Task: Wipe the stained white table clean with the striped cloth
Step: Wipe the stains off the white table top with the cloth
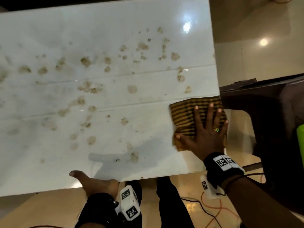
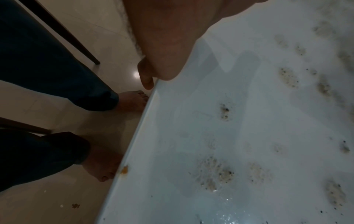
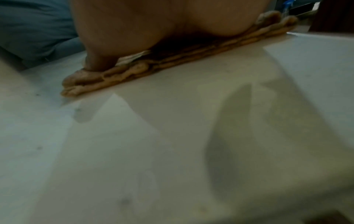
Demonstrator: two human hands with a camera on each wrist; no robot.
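Note:
The white table [image 1: 115, 22] carries many brownish stains [image 1: 85, 61] across its middle and left. A folded orange and black striped cloth [image 1: 184, 116] lies at the table's right edge. My right hand [image 1: 205, 132] lies flat on it with the fingers spread, pressing it down. In the right wrist view the palm [image 3: 124, 30] sits on the cloth [image 3: 134, 72] over bare table [image 3: 172, 136]. My left hand [image 1: 97, 181] holds the near table edge, with the thumb on top and the fingers below. The left wrist view shows the palm [image 2: 162, 37] on that edge [image 2: 145, 115].
A dark piece of furniture [image 1: 263, 112] stands close against the table's right side. An orange cable [image 1: 213, 208] runs over the tiled floor by my legs. My bare feet [image 2: 132, 100] stand at the near edge. A dark chair leg [image 2: 67, 34] is behind them.

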